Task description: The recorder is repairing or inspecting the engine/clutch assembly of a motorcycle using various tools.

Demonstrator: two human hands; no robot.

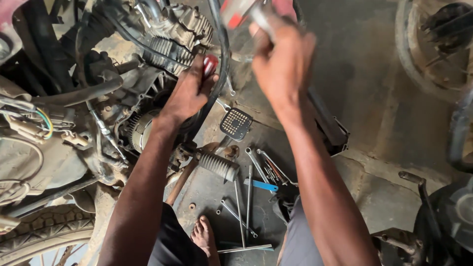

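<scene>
My left hand (189, 91) is closed around a red-handled tool (210, 64), pressed in against the motorcycle engine (172, 34) near its finned cylinder. My right hand (283, 61) is raised above it, blurred by motion, gripping a hammer-like tool with a grey metal head and red marking (241, 15). A black cable (224, 54) curves down between the two hands. The tool tip under my left hand is hidden.
Several wrenches and long rods (246, 197) lie on the dirty concrete floor beside a ribbed footpeg (218, 165) and a studded brake pedal (235, 123). My bare foot (204, 236) is below. A front tyre (44, 229) lies lower left, with another wheel (433, 44) upper right.
</scene>
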